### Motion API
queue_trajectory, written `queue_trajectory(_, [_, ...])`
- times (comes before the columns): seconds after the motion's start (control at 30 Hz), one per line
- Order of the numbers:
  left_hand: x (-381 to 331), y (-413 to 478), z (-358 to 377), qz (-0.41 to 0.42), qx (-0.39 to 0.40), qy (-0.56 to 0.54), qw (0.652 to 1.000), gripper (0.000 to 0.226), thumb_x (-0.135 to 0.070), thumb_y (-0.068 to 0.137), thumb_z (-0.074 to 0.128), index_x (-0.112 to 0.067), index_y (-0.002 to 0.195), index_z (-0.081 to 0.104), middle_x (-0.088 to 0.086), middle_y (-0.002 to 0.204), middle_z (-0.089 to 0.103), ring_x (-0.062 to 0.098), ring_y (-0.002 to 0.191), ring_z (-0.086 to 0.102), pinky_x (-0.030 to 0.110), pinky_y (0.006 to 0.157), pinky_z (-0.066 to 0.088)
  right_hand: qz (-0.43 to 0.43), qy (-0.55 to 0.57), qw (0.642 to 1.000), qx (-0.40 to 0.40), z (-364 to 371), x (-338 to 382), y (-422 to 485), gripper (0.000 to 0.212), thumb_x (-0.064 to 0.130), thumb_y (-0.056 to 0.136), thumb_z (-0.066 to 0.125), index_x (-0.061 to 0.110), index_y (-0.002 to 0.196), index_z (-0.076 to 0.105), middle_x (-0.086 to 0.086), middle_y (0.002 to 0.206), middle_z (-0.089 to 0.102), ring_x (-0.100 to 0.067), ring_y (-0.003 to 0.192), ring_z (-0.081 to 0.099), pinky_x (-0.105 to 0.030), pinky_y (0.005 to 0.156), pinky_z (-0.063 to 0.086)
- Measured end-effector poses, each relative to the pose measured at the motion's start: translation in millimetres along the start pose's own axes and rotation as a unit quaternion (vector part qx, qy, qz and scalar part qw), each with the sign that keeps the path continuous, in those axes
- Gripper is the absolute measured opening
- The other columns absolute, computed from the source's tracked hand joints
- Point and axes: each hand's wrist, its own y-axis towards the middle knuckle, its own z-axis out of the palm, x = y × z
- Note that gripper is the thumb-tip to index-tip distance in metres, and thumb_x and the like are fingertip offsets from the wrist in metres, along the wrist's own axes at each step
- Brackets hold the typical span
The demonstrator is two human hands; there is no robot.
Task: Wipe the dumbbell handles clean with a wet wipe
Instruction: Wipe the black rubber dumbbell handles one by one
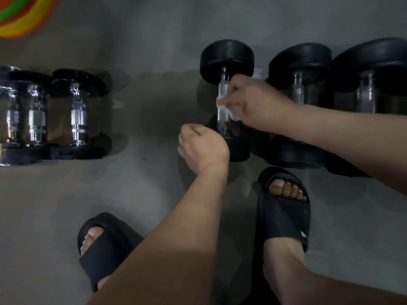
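Dumbbell handle (222, 100), on the floor (143, 194) right of centre, has the wet wipe (226, 109) pinched against it by the right hand (257, 104), the left hand (202, 148) curled at its near head (240, 149), grip unclear; if unsteadied, the whole dumbbell (226, 60) may roll from under the wipe.
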Motion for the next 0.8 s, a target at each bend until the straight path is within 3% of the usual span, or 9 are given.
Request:
queue_trajectory(0.07, [-1,-2,1,0.004,0.001,0.005,1.0,0.028,-0.02,0.099,0.037,-0.018,0.102,0.065,0.004,0.118,0.064,0.029,0.11,0.051,0.038,0.095,0.042,0.079,-0.028,0.995,-0.062,4,-7,11,0.056,0.057,0.087,0.042,0.015,0.112,0.07,-0.007,0.103,0.061,-0.018,0.084,0.058,-0.034,0.069,0.046])
queue_trajectory(0.17, [-2,-4,1,0.007,0.001,0.016,1.0,0.028,-0.02,0.099,0.038,-0.018,0.103,0.065,0.003,0.117,0.065,0.027,0.109,0.048,0.039,0.095,0.04,0.084,-0.12,0.987,-0.063,16,-2,6,0.038,0.031,0.102,0.043,0.012,0.128,0.064,-0.01,0.111,0.056,-0.026,0.088,0.058,-0.036,0.07,0.043])
queue_trajectory(0.27, [-1,-4,1,0.007,-0.003,0.018,1.0,0.027,-0.02,0.099,0.038,-0.02,0.102,0.065,0.002,0.116,0.066,0.026,0.109,0.048,0.039,0.096,0.04,0.053,-0.053,0.992,-0.103,20,-2,-7,0.036,0.031,0.102,0.048,0.005,0.116,0.07,-0.009,0.1,0.055,-0.022,0.078,0.058,-0.037,0.069,0.05])
queue_trajectory(0.37, [-1,-5,2,0.009,-0.006,0.021,1.0,0.029,-0.02,0.099,0.037,-0.019,0.102,0.065,0.002,0.116,0.065,0.025,0.108,0.047,0.041,0.098,0.041,0.04,-0.053,0.993,-0.095,11,-1,-1,0.021,0.034,0.104,0.049,0.026,0.092,0.066,-0.004,0.097,0.056,-0.019,0.082,0.057,-0.038,0.072,0.05])
queue_trajectory(0.43, [-1,-7,3,0.008,-0.008,0.027,1.0,0.029,-0.021,0.099,0.036,-0.019,0.102,0.065,0.002,0.116,0.065,0.024,0.107,0.046,0.042,0.099,0.041,0.049,-0.064,0.992,-0.101,7,-4,8,0.019,0.022,0.103,0.051,0.035,0.094,0.062,-0.008,0.102,0.059,-0.025,0.088,0.059,-0.037,0.073,0.047])
queue_trajectory(0.53, [-2,-9,4,0.01,-0.011,0.031,0.999,0.029,-0.021,0.1,0.036,-0.019,0.102,0.065,0.002,0.117,0.065,0.026,0.108,0.046,0.043,0.099,0.04,0.056,-0.119,0.986,-0.102,13,-12,15,0.024,0.008,0.097,0.052,0.004,0.116,0.067,-0.02,0.109,0.058,-0.034,0.085,0.059,-0.032,0.068,0.039])
queue_trajectory(0.67, [-2,-9,3,0.012,-0.01,0.028,0.999,0.03,-0.02,0.1,0.037,-0.018,0.104,0.066,0.003,0.119,0.065,0.027,0.11,0.047,0.041,0.101,0.039,0.034,-0.109,0.99,-0.086,25,-12,5,0.024,0.021,0.098,0.05,0.003,0.105,0.064,-0.001,0.098,0.056,-0.009,0.079,0.048,-0.025,0.069,0.036])
queue_trajectory(0.73, [-3,-11,4,0.015,-0.01,0.03,0.999,0.03,-0.02,0.1,0.037,-0.016,0.106,0.066,0.003,0.12,0.064,0.027,0.111,0.047,0.041,0.102,0.038,0.014,-0.166,0.981,-0.101,22,-14,5,0.023,0.034,0.099,0.049,0.013,0.096,0.058,0.005,0.086,0.057,-0.009,0.074,0.052,-0.03,0.064,0.038])
queue_trajectory(0.8, [-3,-13,4,0.02,-0.011,0.036,0.999,0.03,-0.02,0.1,0.037,-0.016,0.105,0.066,0.003,0.119,0.065,0.027,0.11,0.047,0.04,0.102,0.039,0.032,-0.177,0.98,-0.091,18,-14,11,0.024,0.041,0.1,0.046,0.02,0.099,0.057,0.002,0.089,0.057,-0.016,0.08,0.055,-0.032,0.058,0.034])
